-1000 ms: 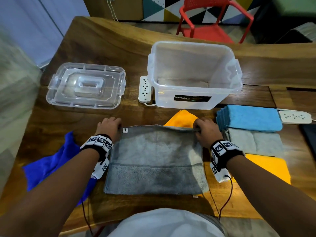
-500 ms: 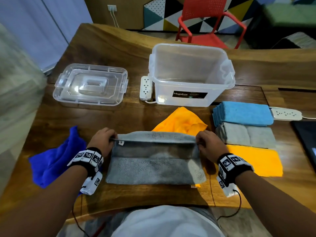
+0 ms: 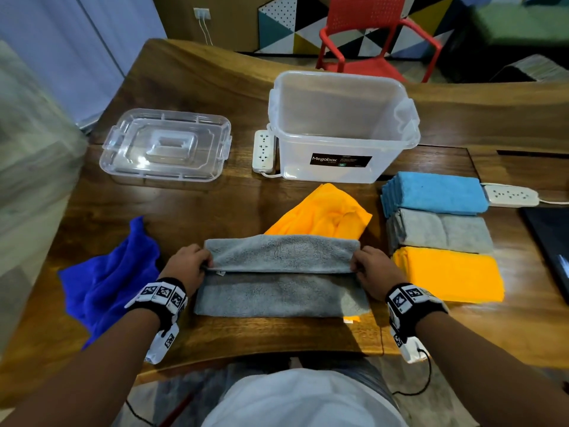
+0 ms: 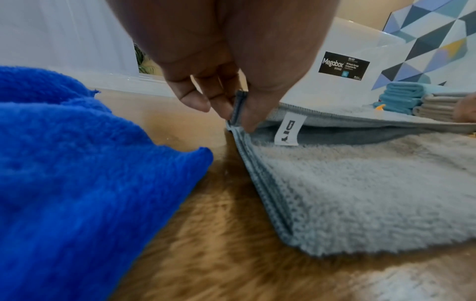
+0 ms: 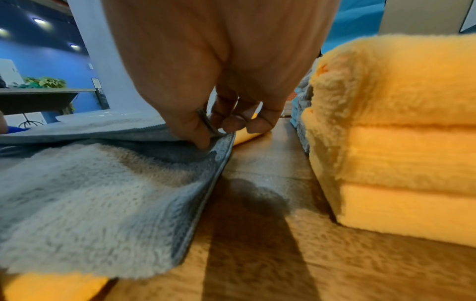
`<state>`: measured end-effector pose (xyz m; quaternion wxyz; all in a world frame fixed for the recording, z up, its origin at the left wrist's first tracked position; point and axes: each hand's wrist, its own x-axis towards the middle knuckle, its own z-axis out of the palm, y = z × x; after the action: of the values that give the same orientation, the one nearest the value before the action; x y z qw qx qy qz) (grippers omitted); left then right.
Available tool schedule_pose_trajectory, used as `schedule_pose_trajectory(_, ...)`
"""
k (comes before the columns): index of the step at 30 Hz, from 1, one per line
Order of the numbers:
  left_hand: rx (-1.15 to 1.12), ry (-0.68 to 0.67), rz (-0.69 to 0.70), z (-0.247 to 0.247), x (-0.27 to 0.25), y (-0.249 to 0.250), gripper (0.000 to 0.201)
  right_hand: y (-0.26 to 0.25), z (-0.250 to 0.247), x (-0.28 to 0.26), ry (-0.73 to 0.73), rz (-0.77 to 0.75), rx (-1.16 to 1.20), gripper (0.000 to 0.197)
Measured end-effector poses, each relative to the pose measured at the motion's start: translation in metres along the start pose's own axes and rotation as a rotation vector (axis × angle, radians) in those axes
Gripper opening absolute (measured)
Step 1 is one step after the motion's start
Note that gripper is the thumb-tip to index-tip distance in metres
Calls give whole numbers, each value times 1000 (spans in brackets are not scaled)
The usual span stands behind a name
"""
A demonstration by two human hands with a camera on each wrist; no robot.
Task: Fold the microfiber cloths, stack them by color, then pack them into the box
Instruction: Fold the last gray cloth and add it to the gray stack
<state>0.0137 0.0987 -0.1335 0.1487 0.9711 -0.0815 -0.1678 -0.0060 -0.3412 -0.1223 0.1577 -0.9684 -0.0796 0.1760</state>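
A grey cloth lies near the table's front edge, its far part lifted and folded toward me. My left hand pinches the folded edge at its left end. My right hand pinches the right end. An unfolded orange cloth lies partly under the grey one. A loose dark blue cloth is at the left. Folded stacks sit at the right: light blue, grey, orange. The clear box stands open behind.
The box's clear lid lies at the back left. A white power strip sits beside the box, another power strip behind the light blue stack. A dark flat device is at the right edge. A red chair stands beyond the table.
Both hands have drawn the grey cloth's far edge toward me, folding it over the near half; more of the orange cloth behind is uncovered.
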Motion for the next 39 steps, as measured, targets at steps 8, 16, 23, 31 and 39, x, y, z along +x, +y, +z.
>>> schedule_pose_trajectory(8,193,-29,-54,-1,-4,11,20,-6,3,0,-35,57,-129,17)
schedule_pose_trajectory(16,55,109,-3,11,11,52,33,-59,14,21,59,-95,-77,51)
schedule_pose_trajectory(23,-321,198,-659,-11,38,37,44,-43,0,44,255,535,236,45)
schedule_pose_trajectory(31,-365,-55,-631,-3,58,11,29,-12,1,51,116,679,388,31)
schedule_pose_trajectory(39,-575,159,-535,-1,51,16,15,-8,-2,50,262,568,601,27)
